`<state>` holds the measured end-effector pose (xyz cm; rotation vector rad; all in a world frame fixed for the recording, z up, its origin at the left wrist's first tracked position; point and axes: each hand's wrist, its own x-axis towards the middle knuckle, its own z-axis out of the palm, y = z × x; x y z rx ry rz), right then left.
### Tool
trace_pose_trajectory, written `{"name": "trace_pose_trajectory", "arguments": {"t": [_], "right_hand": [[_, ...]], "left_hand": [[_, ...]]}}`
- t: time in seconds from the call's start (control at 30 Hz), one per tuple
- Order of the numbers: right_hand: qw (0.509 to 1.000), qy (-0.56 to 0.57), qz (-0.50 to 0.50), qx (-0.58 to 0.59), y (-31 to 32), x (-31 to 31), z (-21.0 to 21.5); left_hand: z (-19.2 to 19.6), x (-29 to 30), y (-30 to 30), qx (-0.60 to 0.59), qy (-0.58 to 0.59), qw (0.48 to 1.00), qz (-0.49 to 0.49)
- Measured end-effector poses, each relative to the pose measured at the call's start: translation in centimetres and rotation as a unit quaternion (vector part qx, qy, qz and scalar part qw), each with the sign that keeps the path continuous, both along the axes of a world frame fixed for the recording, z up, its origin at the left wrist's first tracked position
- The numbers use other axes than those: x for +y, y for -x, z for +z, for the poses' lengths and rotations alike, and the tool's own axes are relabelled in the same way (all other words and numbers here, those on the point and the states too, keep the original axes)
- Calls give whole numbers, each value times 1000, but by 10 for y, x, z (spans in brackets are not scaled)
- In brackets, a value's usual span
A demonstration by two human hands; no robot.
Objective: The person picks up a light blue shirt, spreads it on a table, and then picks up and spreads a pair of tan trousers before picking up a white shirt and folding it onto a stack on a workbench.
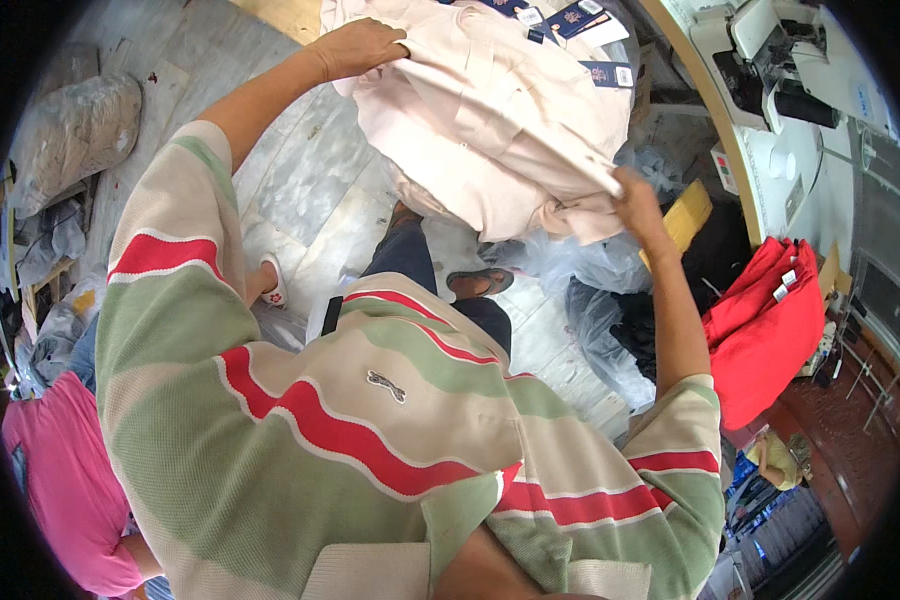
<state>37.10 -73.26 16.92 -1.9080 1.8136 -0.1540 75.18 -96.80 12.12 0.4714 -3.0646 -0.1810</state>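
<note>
Holding cloth (pixel 470 125) edge w/ closed L hand (pixel 363 47), 11 o'clock, & closed R hand (pixel 640 208), 2 o'clock; prob. soft, light; best gripped by edge.

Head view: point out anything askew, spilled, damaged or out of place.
The crumpled clear plastic looks untidy, bunched near the pale garment held by the left hand and right hand, though it may just be packaging. I see no spill or damage.
</note>
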Motion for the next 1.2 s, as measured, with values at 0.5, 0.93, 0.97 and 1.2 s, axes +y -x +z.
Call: {"name": "trace_pose_trajectory", "arguments": {"t": [0.5, 0.93, 0.97, 1.2], "right_hand": [[996, 40, -29, 78, 43, -50, 309], [951, 189, -179, 164, 62, 69, 582], [949, 198, -192, 155, 61, 77, 587], [936, 292, -195, 31, 78, 143, 610]], "left_hand": [[247, -70, 53, 166, 150, 974, -19], [523, 5, 87, 258, 120, 958, 35], [532, 13, 87, 274, 121, 953, 40], [565, 49, 87, 326, 71, 942, 31]]}}
